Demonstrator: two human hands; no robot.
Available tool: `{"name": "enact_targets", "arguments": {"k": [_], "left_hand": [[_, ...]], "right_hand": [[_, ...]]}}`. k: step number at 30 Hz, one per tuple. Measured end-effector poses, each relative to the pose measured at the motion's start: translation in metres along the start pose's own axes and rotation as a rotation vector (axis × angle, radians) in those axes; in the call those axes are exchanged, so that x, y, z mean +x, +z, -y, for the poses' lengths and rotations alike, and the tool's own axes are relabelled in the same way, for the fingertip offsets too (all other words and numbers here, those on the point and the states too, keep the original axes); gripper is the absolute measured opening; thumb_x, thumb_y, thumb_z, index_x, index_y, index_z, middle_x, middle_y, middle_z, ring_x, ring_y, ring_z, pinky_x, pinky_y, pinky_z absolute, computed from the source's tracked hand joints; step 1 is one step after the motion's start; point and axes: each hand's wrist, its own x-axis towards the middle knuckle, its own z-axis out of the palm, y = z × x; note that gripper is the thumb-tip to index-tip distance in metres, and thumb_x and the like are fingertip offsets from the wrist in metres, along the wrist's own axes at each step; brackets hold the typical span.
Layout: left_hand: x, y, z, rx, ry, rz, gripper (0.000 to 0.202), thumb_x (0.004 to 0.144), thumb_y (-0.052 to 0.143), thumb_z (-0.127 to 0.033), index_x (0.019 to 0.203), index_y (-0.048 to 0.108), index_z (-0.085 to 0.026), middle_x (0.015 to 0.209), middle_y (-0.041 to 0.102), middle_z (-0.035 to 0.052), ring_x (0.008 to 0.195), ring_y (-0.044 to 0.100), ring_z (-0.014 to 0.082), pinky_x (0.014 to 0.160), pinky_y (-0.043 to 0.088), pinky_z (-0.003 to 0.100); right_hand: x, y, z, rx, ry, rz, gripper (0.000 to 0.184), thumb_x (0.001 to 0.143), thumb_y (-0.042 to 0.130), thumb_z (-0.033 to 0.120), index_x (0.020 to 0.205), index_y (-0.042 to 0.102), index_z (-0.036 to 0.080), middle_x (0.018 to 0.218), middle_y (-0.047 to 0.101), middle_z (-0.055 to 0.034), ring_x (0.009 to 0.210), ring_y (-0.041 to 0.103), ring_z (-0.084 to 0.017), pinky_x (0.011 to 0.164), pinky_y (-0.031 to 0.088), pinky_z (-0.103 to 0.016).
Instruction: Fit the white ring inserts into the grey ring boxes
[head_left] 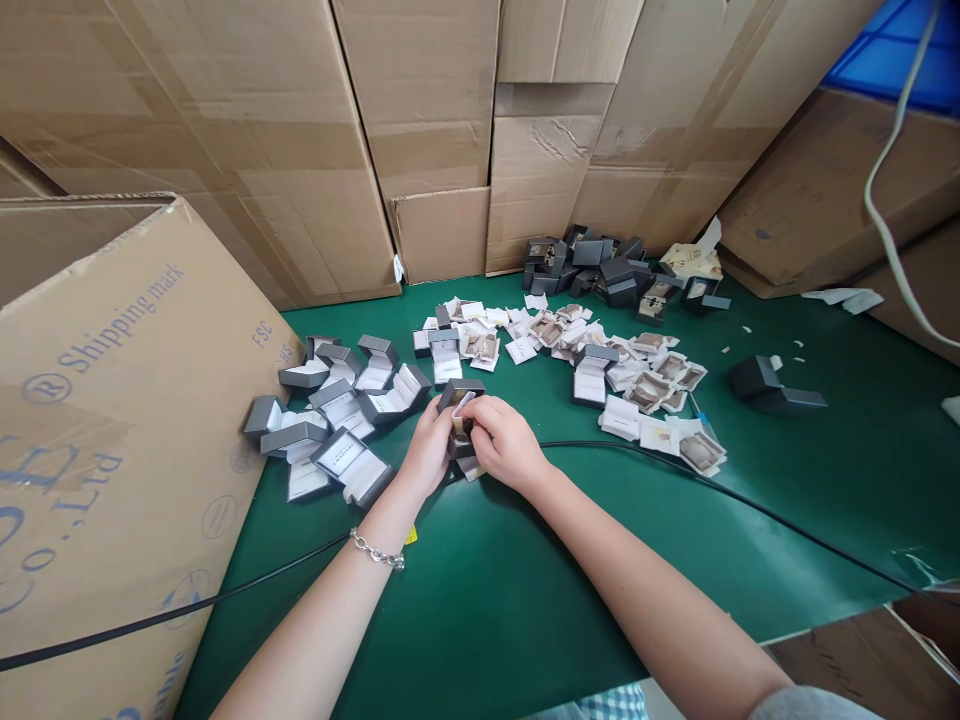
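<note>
Both hands meet at the middle of the green table (525, 580). My left hand (427, 450) and my right hand (506, 440) together hold a small open grey jewellery box (459, 395) with a pale insert showing between the fingers. A silver bracelet (377, 552) sits on my left wrist. Just left of my hands lies a cluster of open grey boxes with white linings (337, 410). Behind my hands, loose white and beige insert cards (570, 335) are scattered about.
A large cardboard carton (112, 430) printed "Shipping mark" stands at the left. More cartons (450, 140) wall off the back. A heap of shut grey boxes (592, 265) lies at the back, another grey box (772, 385) at the right. A black cable (712, 490) crosses the table.
</note>
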Motion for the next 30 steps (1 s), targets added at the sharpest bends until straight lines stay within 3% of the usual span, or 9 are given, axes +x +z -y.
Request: {"name": "enact_targets", "arguments": {"k": [3, 10, 16, 30], "left_hand": [[0.0010, -0.0002, 0.0002, -0.023, 0.009, -0.009, 0.029, 0.062, 0.066, -0.031, 0.086, 0.058, -0.018, 0.065, 0.055, -0.0043, 0.061, 0.050, 0.0076, 0.059, 0.039, 0.020], [0.0041, -0.0053, 0.0047, 0.006, 0.019, 0.032, 0.030, 0.063, 0.066, -0.032, 0.089, 0.059, -0.018, 0.069, 0.056, -0.0037, 0.065, 0.052, 0.0081, 0.060, 0.040, 0.020], [0.0036, -0.0034, 0.0021, -0.013, 0.020, 0.016, 0.035, 0.061, 0.067, -0.032, 0.092, 0.059, -0.018, 0.070, 0.057, -0.0031, 0.065, 0.052, 0.0082, 0.062, 0.041, 0.020], [0.0074, -0.0065, 0.0078, -0.004, 0.021, -0.005, 0.033, 0.063, 0.064, -0.030, 0.093, 0.058, -0.018, 0.069, 0.055, -0.0035, 0.062, 0.050, 0.0067, 0.058, 0.039, 0.018]], "right_hand": [[0.0000, 0.0014, -0.0009, -0.008, -0.001, -0.005, 0.026, 0.078, 0.035, 0.005, 0.085, 0.056, 0.019, 0.087, 0.062, -0.0057, 0.084, 0.055, -0.016, 0.075, 0.047, -0.028], [0.0015, 0.0010, 0.0023, -0.004, 0.130, 0.010, 0.008, 0.085, 0.047, 0.020, 0.088, 0.054, 0.020, 0.087, 0.062, -0.0040, 0.081, 0.057, -0.016, 0.072, 0.046, -0.027], [0.0016, 0.0012, 0.0003, -0.025, 0.202, 0.032, 0.013, 0.085, 0.049, 0.024, 0.096, 0.055, 0.020, 0.093, 0.061, -0.0049, 0.082, 0.056, -0.017, 0.072, 0.046, -0.028], [0.0048, -0.0034, 0.0025, -0.055, 0.203, 0.119, 0.014, 0.087, 0.046, 0.021, 0.096, 0.056, 0.020, 0.094, 0.061, -0.0047, 0.085, 0.055, -0.017, 0.073, 0.045, -0.029]]}}
